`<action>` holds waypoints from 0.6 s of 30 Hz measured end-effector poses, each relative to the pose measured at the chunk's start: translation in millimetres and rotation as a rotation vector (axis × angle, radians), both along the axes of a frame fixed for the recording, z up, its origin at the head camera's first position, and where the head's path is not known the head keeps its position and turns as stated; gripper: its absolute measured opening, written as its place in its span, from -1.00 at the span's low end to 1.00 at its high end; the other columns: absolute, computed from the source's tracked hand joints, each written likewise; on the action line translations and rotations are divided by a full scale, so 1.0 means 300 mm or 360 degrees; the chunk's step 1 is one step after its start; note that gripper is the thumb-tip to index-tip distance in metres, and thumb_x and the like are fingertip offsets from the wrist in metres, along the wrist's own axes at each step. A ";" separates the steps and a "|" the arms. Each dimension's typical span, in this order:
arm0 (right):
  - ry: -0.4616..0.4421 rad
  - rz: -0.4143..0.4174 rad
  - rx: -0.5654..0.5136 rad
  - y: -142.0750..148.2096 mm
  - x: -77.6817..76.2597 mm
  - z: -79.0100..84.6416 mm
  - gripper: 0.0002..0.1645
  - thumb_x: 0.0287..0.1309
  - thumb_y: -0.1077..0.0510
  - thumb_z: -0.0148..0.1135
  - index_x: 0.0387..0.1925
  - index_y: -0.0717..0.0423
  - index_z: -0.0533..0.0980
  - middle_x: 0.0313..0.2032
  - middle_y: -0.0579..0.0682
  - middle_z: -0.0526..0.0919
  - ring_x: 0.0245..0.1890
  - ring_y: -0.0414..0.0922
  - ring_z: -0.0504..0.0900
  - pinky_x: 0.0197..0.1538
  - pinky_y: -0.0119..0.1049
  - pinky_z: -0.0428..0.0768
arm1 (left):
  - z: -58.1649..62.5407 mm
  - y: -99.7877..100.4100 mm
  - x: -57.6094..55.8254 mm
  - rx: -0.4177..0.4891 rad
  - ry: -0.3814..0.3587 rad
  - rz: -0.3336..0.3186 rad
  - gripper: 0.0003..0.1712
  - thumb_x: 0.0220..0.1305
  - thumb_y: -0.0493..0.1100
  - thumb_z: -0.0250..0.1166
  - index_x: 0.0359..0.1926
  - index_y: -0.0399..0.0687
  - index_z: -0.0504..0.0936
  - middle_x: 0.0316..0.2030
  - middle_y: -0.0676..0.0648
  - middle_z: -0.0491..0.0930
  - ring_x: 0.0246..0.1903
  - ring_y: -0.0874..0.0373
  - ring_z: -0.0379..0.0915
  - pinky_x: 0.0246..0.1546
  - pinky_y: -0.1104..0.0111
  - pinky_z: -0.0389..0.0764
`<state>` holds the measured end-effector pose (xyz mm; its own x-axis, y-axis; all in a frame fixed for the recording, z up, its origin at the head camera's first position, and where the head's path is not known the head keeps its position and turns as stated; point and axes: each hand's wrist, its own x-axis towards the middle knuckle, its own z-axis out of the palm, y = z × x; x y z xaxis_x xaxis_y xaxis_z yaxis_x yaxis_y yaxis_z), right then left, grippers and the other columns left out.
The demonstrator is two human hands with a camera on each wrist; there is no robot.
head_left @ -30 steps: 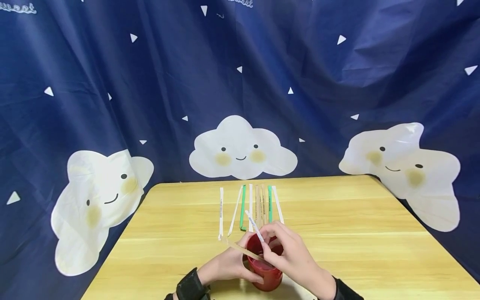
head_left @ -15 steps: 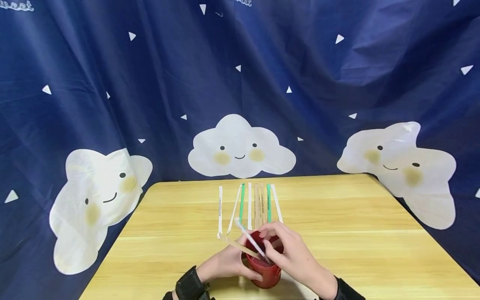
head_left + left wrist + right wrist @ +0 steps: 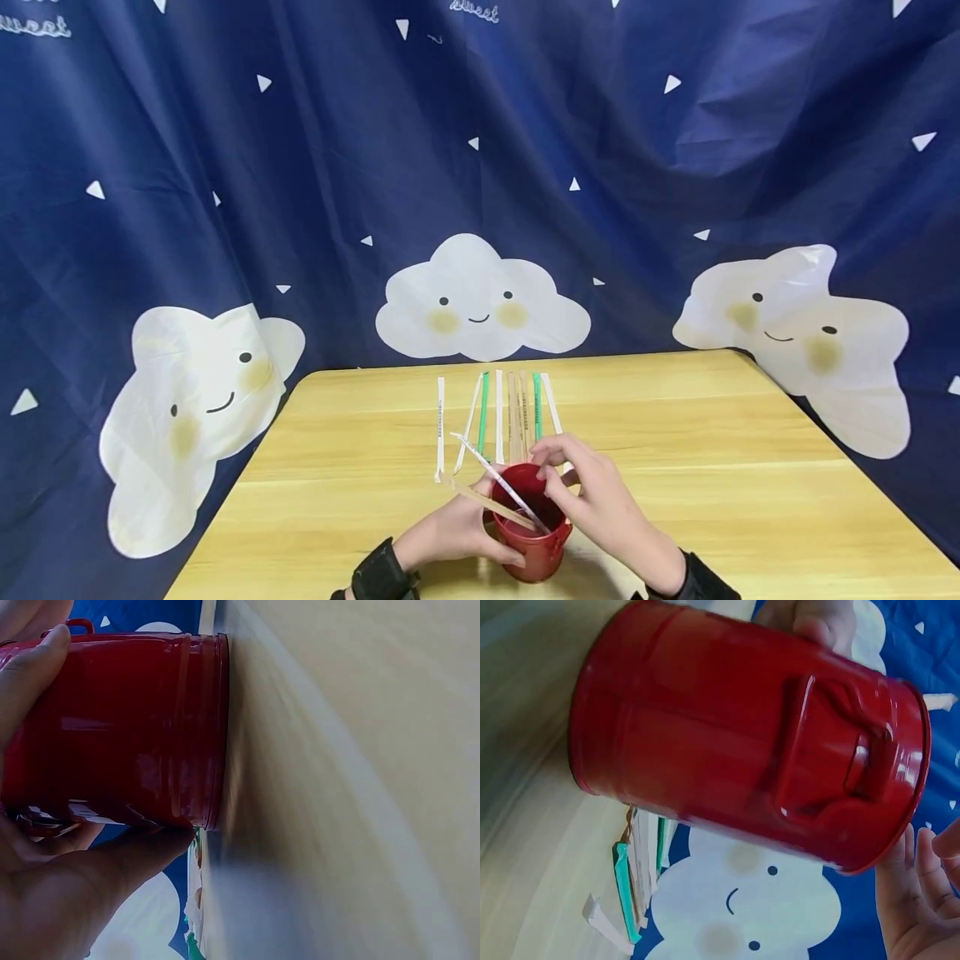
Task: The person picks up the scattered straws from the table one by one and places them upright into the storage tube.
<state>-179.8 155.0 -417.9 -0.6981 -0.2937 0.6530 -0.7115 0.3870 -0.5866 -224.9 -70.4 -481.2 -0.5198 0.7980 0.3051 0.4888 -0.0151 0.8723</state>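
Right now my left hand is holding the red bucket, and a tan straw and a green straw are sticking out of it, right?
Not quite: the straw beside the tan straw is white, not green. The head view shows that white straw sticking out of the red bucket, which your left hand is indeed holding.

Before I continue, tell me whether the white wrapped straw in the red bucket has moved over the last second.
Yes, leftward: the upper end of the white wrapped straw has swung past the left green straw lying on the table.
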 end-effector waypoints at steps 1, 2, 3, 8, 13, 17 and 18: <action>-0.0012 -0.0012 -0.0006 0.004 -0.005 0.002 -0.56 0.16 0.49 0.20 -0.02 0.00 0.53 -0.24 -0.07 0.67 -0.32 -0.22 0.65 -0.42 -0.38 0.69 | -0.001 0.001 0.001 0.0001 -0.0003 -0.0001 0.03 0.08 -0.26 0.59 0.48 0.02 0.20 0.35 -0.03 0.41 0.31 0.09 0.39 0.36 0.25 0.43; -0.0032 -0.0023 -0.0016 0.008 -0.010 0.004 -0.58 0.18 0.49 0.19 -0.02 0.02 0.54 -0.24 -0.08 0.66 -0.33 -0.20 0.66 -0.42 -0.38 0.69 | -0.002 0.003 0.000 -0.0001 0.0008 -0.0001 0.03 0.07 -0.26 0.59 0.49 0.01 0.20 0.35 -0.03 0.41 0.31 0.09 0.39 0.37 0.25 0.43; -0.0063 -0.0032 -0.0034 0.012 -0.017 0.006 -0.59 0.19 0.49 0.19 -0.03 0.02 0.54 -0.24 -0.09 0.66 -0.34 -0.20 0.65 -0.42 -0.38 0.69 | -0.002 0.004 0.000 0.0002 0.0018 -0.0001 0.03 0.07 -0.25 0.59 0.49 0.01 0.21 0.35 -0.04 0.41 0.31 0.08 0.39 0.37 0.24 0.42; -0.0246 -0.0065 -0.0137 0.026 -0.065 0.005 -0.62 0.20 0.51 0.16 -0.07 0.04 0.56 -0.26 -0.02 0.66 -0.35 -0.24 0.64 -0.46 -0.34 0.70 | 0.000 0.006 -0.006 0.0003 0.0045 0.0014 0.04 0.06 -0.27 0.59 0.49 0.02 0.21 0.36 -0.03 0.41 0.32 0.11 0.37 0.39 0.23 0.40; -0.0316 -0.0130 -0.0152 0.042 -0.123 -0.014 -0.65 0.17 0.51 0.15 -0.07 0.14 0.56 -0.27 0.00 0.65 -0.37 -0.23 0.63 -0.49 -0.33 0.69 | -0.001 0.000 -0.007 -0.0012 0.0048 0.0016 0.04 0.07 -0.25 0.59 0.49 0.02 0.20 0.37 -0.02 0.39 0.33 0.12 0.35 0.39 0.23 0.39; -0.0365 -0.0259 -0.0042 0.057 -0.179 -0.041 -0.65 0.14 0.47 0.19 -0.05 0.16 0.56 -0.25 -0.01 0.66 -0.32 -0.17 0.68 -0.41 -0.36 0.70 | -0.003 -0.001 -0.007 -0.0017 0.0056 0.0021 0.05 0.07 -0.25 0.60 0.49 0.02 0.20 0.36 -0.02 0.40 0.33 0.12 0.36 0.38 0.23 0.40; -0.0373 -0.0286 0.0008 0.061 -0.195 -0.050 -0.65 0.13 0.46 0.19 -0.05 0.17 0.56 -0.24 0.00 0.66 -0.30 -0.15 0.69 -0.37 -0.34 0.70 | -0.003 -0.001 -0.006 -0.0015 0.0058 0.0021 0.04 0.06 -0.25 0.60 0.49 0.02 0.20 0.35 -0.02 0.41 0.32 0.12 0.36 0.38 0.23 0.40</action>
<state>-238.3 173.2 -433.0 -0.8709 -0.1548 0.4665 -0.4766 0.4977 -0.7247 -226.8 -70.6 -482.1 -0.5190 0.7940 0.3165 0.5202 -0.0005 0.8541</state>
